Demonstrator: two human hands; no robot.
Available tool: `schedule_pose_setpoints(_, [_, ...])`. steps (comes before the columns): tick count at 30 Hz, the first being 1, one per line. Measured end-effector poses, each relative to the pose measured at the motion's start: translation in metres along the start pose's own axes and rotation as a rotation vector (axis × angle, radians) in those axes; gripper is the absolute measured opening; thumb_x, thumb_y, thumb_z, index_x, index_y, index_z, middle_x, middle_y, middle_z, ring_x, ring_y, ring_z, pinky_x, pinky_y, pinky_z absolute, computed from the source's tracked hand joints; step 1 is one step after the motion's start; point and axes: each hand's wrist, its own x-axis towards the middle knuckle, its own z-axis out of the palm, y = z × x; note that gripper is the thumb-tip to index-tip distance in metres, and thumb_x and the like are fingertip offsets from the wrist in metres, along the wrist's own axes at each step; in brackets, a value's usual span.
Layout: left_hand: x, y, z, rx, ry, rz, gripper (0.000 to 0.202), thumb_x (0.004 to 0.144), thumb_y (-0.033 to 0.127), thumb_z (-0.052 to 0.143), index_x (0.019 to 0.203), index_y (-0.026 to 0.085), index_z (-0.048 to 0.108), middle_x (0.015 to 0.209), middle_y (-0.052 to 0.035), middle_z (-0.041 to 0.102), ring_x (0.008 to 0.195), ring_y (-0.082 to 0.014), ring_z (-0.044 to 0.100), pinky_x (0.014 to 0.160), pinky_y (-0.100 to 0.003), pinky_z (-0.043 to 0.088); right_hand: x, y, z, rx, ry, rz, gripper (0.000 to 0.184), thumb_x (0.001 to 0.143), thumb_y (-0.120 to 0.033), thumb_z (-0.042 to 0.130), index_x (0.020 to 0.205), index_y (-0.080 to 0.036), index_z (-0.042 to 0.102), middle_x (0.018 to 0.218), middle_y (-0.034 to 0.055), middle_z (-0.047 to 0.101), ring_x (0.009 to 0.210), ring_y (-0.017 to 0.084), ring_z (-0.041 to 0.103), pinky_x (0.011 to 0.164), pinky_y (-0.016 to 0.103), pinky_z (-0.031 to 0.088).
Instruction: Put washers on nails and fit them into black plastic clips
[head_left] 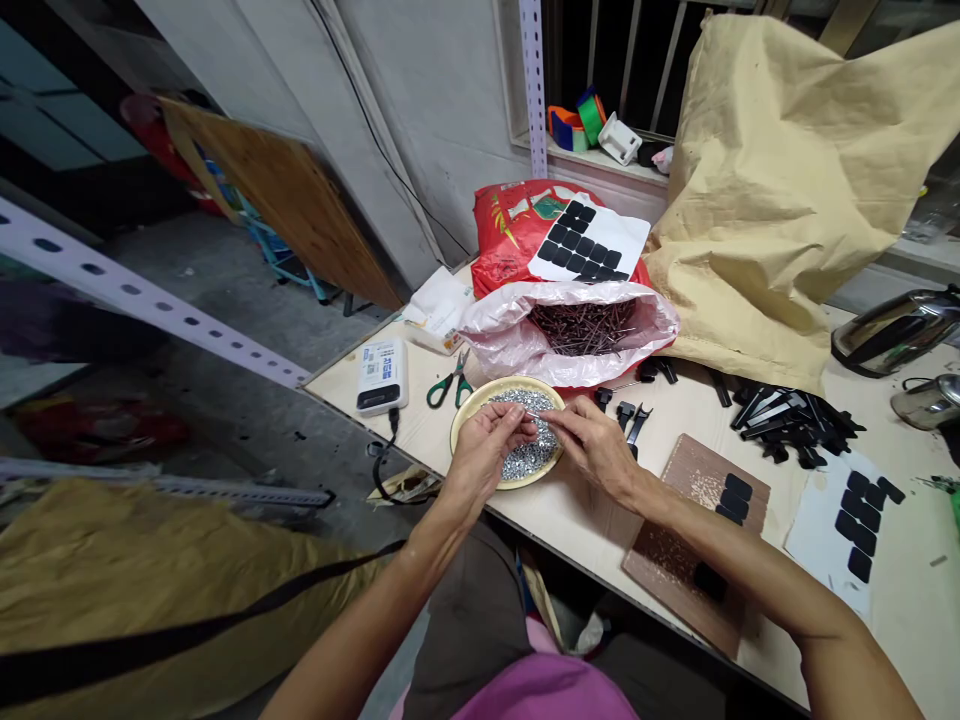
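My left hand (pixel 491 440) is closed in a pinch above a pale yellow bowl (pixel 466 404). Facing it, my right hand (pixel 600 442) also pinches, its fingertips almost meeting the left ones. A thin, shiny bit shows between the fingertips, too small to name. Many small silvery metal pieces (pixel 523 464) fill the bowl beneath both hands. Just behind the bowl lies an open white-lined bag (pixel 495 330) full of thin dark screw-like or nail-like pieces (pixel 581 330). Green-handled scissors (pixel 448 380) rest to the bowl's left.
A white power bank (pixel 381 374) with a cable sits near the table's left edge. To the right are a brown board (pixel 690 490) with black pads, a pile of black plastic parts (pixel 795 415), and a kettle (pixel 900 330). A large tan sack (pixel 795 180) stands behind.
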Motion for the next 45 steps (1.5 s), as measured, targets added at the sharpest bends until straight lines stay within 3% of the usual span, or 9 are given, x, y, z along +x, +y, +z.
schedule_pose_setpoints(10, [-0.011, 0.002, 0.013, -0.025, 0.009, 0.156, 0.044, 0.052, 0.045, 0.083, 0.074, 0.013, 0.062, 0.063, 0.0, 0.064, 0.061, -0.0109, 0.061, 0.067, -0.025, 0.052, 0.002, -0.004, -0.005, 0.012, -0.003, 0.044, 0.032, 0.094, -0.017, 0.044, 0.121, -0.023, 0.06, 0.088, 0.0036, 0.053, 0.077, 0.013, 0.054, 0.069, 0.025, 0.049])
schedule_pose_setpoints(15, [-0.012, 0.004, 0.014, -0.051, -0.003, 0.116, 0.044, 0.049, 0.046, 0.084, 0.068, 0.014, 0.062, 0.06, 0.0003, 0.064, 0.059, -0.0107, 0.06, 0.066, -0.026, 0.052, 0.001, -0.009, -0.007, -0.058, 0.0, 0.046, 0.03, 0.094, -0.016, 0.044, 0.119, -0.021, 0.061, 0.086, 0.0032, 0.053, 0.075, 0.012, 0.055, 0.066, 0.022, 0.047])
schedule_pose_setpoints(20, [-0.007, 0.001, 0.012, 0.0, -0.024, 0.099, 0.041, 0.047, 0.039, 0.086, 0.064, 0.014, 0.058, 0.06, 0.0025, 0.061, 0.054, -0.0083, 0.057, 0.059, -0.022, 0.048, -0.004, -0.014, -0.006, -0.329, -0.016, 0.08, 0.026, 0.098, -0.024, 0.039, 0.108, -0.021, 0.062, 0.087, 0.0038, 0.057, 0.071, 0.012, 0.055, 0.056, 0.02, 0.039])
schedule_pose_setpoints(24, [-0.008, -0.002, 0.014, 0.018, -0.028, 0.038, 0.045, 0.044, 0.038, 0.086, 0.072, 0.014, 0.061, 0.062, 0.0032, 0.06, 0.051, -0.008, 0.055, 0.057, -0.023, 0.048, -0.008, -0.01, -0.008, -0.495, 0.012, 0.012, 0.025, 0.098, -0.023, 0.04, 0.088, -0.019, 0.062, 0.08, 0.0038, 0.057, 0.07, 0.012, 0.051, 0.057, 0.023, 0.032])
schedule_pose_setpoints(28, [-0.01, -0.005, 0.015, 0.031, -0.04, 0.002, 0.046, 0.043, 0.04, 0.087, 0.071, 0.013, 0.063, 0.06, 0.0023, 0.06, 0.051, -0.0089, 0.056, 0.057, -0.025, 0.049, -0.011, -0.009, -0.015, -0.599, 0.038, -0.079, 0.029, 0.098, -0.016, 0.036, 0.088, -0.021, 0.062, 0.075, 0.0028, 0.056, 0.069, 0.013, 0.047, 0.058, 0.027, 0.028])
schedule_pose_setpoints(36, [-0.015, -0.005, 0.019, 0.045, -0.036, 0.045, 0.044, 0.043, 0.042, 0.087, 0.068, 0.013, 0.065, 0.06, 0.0017, 0.062, 0.051, -0.0082, 0.055, 0.057, -0.024, 0.048, -0.012, -0.012, -0.016, -0.611, -0.011, -0.057, 0.031, 0.101, -0.021, 0.031, 0.092, -0.019, 0.061, 0.077, 0.0043, 0.058, 0.073, 0.016, 0.046, 0.064, 0.032, 0.027])
schedule_pose_setpoints(40, [-0.015, -0.006, 0.019, 0.019, -0.055, 0.001, 0.047, 0.041, 0.043, 0.087, 0.068, 0.013, 0.066, 0.057, 0.0022, 0.06, 0.05, -0.0081, 0.054, 0.056, -0.023, 0.048, -0.013, -0.007, -0.009, -0.632, 0.093, -0.065, 0.029, 0.1, -0.029, 0.037, 0.085, -0.018, 0.06, 0.073, 0.0033, 0.058, 0.071, 0.015, 0.047, 0.063, 0.03, 0.027])
schedule_pose_setpoints(45, [-0.014, -0.006, 0.021, 0.001, -0.055, -0.04, 0.051, 0.035, 0.045, 0.088, 0.066, 0.012, 0.065, 0.054, 0.0029, 0.059, 0.049, -0.0076, 0.054, 0.053, -0.022, 0.047, -0.014, -0.004, -0.006, -0.686, 0.169, -0.146, 0.028, 0.099, -0.021, 0.039, 0.078, -0.018, 0.058, 0.066, 0.0012, 0.056, 0.065, 0.014, 0.046, 0.061, 0.029, 0.027])
